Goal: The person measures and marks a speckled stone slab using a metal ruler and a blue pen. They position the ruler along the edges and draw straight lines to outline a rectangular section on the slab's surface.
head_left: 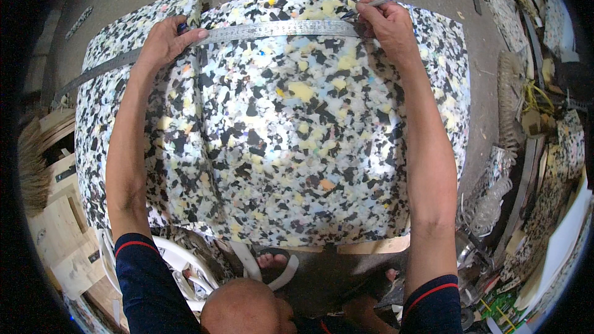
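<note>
A long steel ruler (284, 29) lies across the far part of a mottled black, white and yellow foam sheet (303, 130). Its left part runs over a second, narrower sheet of the same foam (111, 111). My left hand (166, 42) presses on the ruler near the seam between the sheets, thumb along its edge. A small dark blue thing, perhaps a cap, shows between its curled fingers. My right hand (390, 29) grips a grey pen with a blue end (377, 2), its tip close to the ruler's far edge; some fingers rest at the ruler's right end.
Foam offcuts (504, 15) and coiled clear tubing (489, 204) lie along the right side. Wooden boards (62, 229) and a straw broom (32, 167) are at the left. A white plastic chair (179, 256) stands by the near edge, beside a sandalled foot (272, 261).
</note>
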`<state>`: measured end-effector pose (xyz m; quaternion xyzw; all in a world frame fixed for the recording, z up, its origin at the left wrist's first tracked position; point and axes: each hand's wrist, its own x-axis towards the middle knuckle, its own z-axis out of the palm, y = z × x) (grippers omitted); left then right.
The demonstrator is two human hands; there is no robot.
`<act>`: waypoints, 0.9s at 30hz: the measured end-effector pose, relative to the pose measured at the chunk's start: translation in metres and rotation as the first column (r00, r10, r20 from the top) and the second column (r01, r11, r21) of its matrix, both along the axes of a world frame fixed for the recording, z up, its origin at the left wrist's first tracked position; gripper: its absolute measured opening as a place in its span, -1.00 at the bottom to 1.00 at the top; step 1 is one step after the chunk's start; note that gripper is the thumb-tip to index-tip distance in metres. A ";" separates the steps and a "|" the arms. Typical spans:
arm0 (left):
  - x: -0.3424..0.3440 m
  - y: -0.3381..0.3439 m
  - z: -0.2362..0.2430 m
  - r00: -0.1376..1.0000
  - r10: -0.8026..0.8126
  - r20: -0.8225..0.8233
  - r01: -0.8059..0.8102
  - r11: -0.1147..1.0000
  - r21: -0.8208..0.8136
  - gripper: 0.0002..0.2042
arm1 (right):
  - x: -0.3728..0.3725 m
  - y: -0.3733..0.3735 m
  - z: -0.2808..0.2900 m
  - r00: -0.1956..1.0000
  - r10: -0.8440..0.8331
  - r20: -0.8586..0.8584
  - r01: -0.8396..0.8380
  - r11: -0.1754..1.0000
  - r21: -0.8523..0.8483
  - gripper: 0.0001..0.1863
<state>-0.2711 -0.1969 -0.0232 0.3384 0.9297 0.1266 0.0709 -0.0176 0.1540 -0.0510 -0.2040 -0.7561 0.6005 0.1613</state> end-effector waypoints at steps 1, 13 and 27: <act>-0.001 0.000 0.000 1.000 -0.005 -0.004 0.005 1.000 -0.005 -0.20 | 0.000 -0.001 -0.001 1.000 -0.005 -0.009 0.005 1.000 0.007 -0.72; -0.006 -0.004 -0.005 0.999 0.028 -0.020 -0.029 0.998 -0.053 -0.02 | -0.001 -0.001 -0.003 0.999 -0.017 0.038 0.014 0.996 0.093 -0.70; -0.002 -0.001 -0.003 0.998 -0.036 -0.052 0.036 0.999 0.004 -0.26 | -0.002 0.001 0.000 0.999 -0.002 0.049 -0.001 0.998 0.069 -0.69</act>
